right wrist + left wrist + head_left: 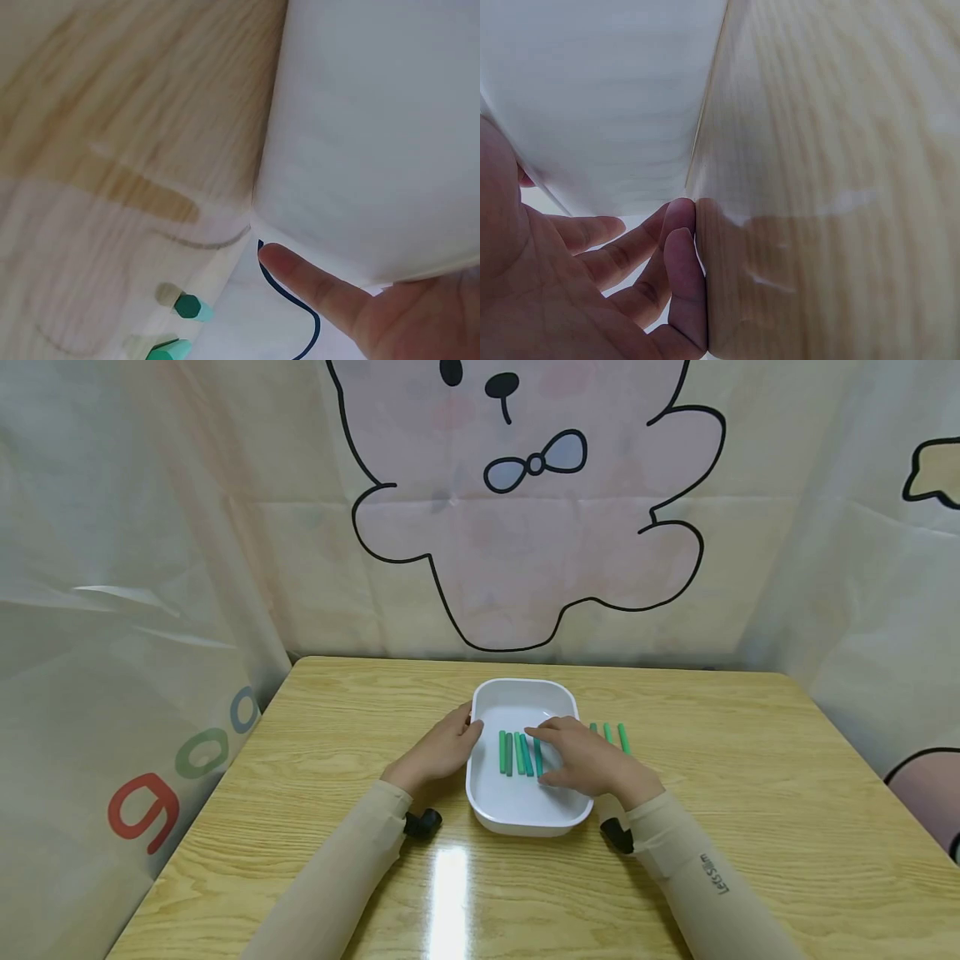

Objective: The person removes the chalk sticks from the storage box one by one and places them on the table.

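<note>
A white plastic tray (525, 814) with rounded corners stands on the table in the head view. Several thin green and teal sticks lie side by side in it, among them a light green stick (502, 752) at the left of the row. My left hand (442, 745) holds the tray's left rim, thumb over the edge and fingers along the outer wall. Reaching over the right rim, my right hand (588, 756) pinches the rightmost teal stick (538, 758) near its two ends between thumb and forefinger. One right finger (315, 289) extends outside the tray in the right wrist view.
On the wooden table (360, 710), right of the tray, lie a few more green sticks, including a light green one (624, 739); two hexagonal ends, one on a dark green stick (189, 306), appear in the right wrist view. A curtain (300, 568) with cartoon drawings hangs behind the table.
</note>
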`<state>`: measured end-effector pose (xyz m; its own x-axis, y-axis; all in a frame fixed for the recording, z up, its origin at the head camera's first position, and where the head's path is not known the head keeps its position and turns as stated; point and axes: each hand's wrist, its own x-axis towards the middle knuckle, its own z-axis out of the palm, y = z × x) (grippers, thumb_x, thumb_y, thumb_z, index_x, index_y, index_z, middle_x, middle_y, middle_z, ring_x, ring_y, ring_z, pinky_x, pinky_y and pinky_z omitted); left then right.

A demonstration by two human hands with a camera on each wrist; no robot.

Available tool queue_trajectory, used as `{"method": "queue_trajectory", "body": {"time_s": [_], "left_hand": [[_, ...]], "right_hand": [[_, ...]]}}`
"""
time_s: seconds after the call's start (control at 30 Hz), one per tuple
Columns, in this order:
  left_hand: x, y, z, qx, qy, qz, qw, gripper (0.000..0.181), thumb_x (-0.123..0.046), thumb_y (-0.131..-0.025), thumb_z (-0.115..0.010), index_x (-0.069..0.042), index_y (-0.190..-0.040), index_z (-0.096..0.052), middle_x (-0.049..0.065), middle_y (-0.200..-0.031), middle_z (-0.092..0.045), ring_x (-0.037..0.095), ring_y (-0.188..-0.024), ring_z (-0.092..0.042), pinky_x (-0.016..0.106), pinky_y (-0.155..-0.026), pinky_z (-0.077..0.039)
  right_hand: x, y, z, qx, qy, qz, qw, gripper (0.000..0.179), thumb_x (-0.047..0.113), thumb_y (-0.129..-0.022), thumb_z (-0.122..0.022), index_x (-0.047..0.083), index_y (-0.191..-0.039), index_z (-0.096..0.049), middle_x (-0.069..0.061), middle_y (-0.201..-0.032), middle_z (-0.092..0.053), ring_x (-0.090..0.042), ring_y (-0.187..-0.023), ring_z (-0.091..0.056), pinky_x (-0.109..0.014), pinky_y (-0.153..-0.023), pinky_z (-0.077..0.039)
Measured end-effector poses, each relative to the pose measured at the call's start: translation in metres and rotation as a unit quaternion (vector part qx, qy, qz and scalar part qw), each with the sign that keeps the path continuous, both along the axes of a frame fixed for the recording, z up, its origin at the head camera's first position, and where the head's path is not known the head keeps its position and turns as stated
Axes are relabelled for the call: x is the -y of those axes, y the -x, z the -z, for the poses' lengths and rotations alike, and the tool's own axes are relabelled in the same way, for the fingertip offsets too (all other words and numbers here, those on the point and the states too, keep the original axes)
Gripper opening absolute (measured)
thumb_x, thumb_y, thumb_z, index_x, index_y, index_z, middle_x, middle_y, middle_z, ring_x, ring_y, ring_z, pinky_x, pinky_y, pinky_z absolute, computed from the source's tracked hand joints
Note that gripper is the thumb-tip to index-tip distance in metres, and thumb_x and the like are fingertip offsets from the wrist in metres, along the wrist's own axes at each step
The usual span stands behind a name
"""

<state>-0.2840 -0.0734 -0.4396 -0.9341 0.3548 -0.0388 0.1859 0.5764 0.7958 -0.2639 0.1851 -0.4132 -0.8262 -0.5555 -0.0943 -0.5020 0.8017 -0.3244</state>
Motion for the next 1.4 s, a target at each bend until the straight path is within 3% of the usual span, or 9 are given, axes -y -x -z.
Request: {"method": "queue_trajectory", "body": {"time_s": [0.47, 0.83, 1.4], "left_hand": [[0.0007, -0.0005, -0.0006, 0.005, 0.002, -0.002, 1.0000, 0.059, -0.036, -0.112, -0.036, -0.010, -0.164, -0.028, 0.016, -0.143, -0.057, 0.026, -0.126, -0.059, 0.047, -0.109, -0.051], [0.0008, 0.0003, -0.0006, 0.005, 0.007, -0.004, 1.0000, 0.059, -0.037, -0.112, -0.036, -0.010, -0.165, -0.027, 0.016, -0.149, -0.053, 0.028, -0.134, -0.056, 0.048, -0.112, -0.049], [-0.0006, 0.0020, 0.0023, 0.003, 0.008, -0.003, 1.0000, 0.059, -0.037, -0.112, -0.036, -0.010, -0.164, -0.027, 0.016, -0.149, -0.054, 0.028, -0.133, -0.056, 0.048, -0.112, -0.049]], "right_hand": [[0.0030, 0.0006, 0.0020, -0.006, -0.015, 0.004, 0.9999, 0.074, 0.029, -0.089, -0.084, 0.010, -0.153, -0.052, -0.015, -0.152, -0.054, -0.038, -0.144, -0.044, -0.057, -0.117, -0.040], [0.0035, 0.0004, 0.0016, -0.006, -0.013, 0.008, 0.9999, 0.073, 0.031, -0.089, -0.084, 0.011, -0.152, -0.053, -0.011, -0.152, -0.056, -0.037, -0.145, -0.043, -0.056, -0.117, -0.041], [0.0028, -0.0012, 0.0019, -0.004, -0.009, 0.016, 0.9998, 0.072, 0.030, -0.088, -0.084, 0.012, -0.151, -0.055, -0.010, -0.150, -0.059, -0.036, -0.144, -0.044, -0.056, -0.116, -0.041]]}}
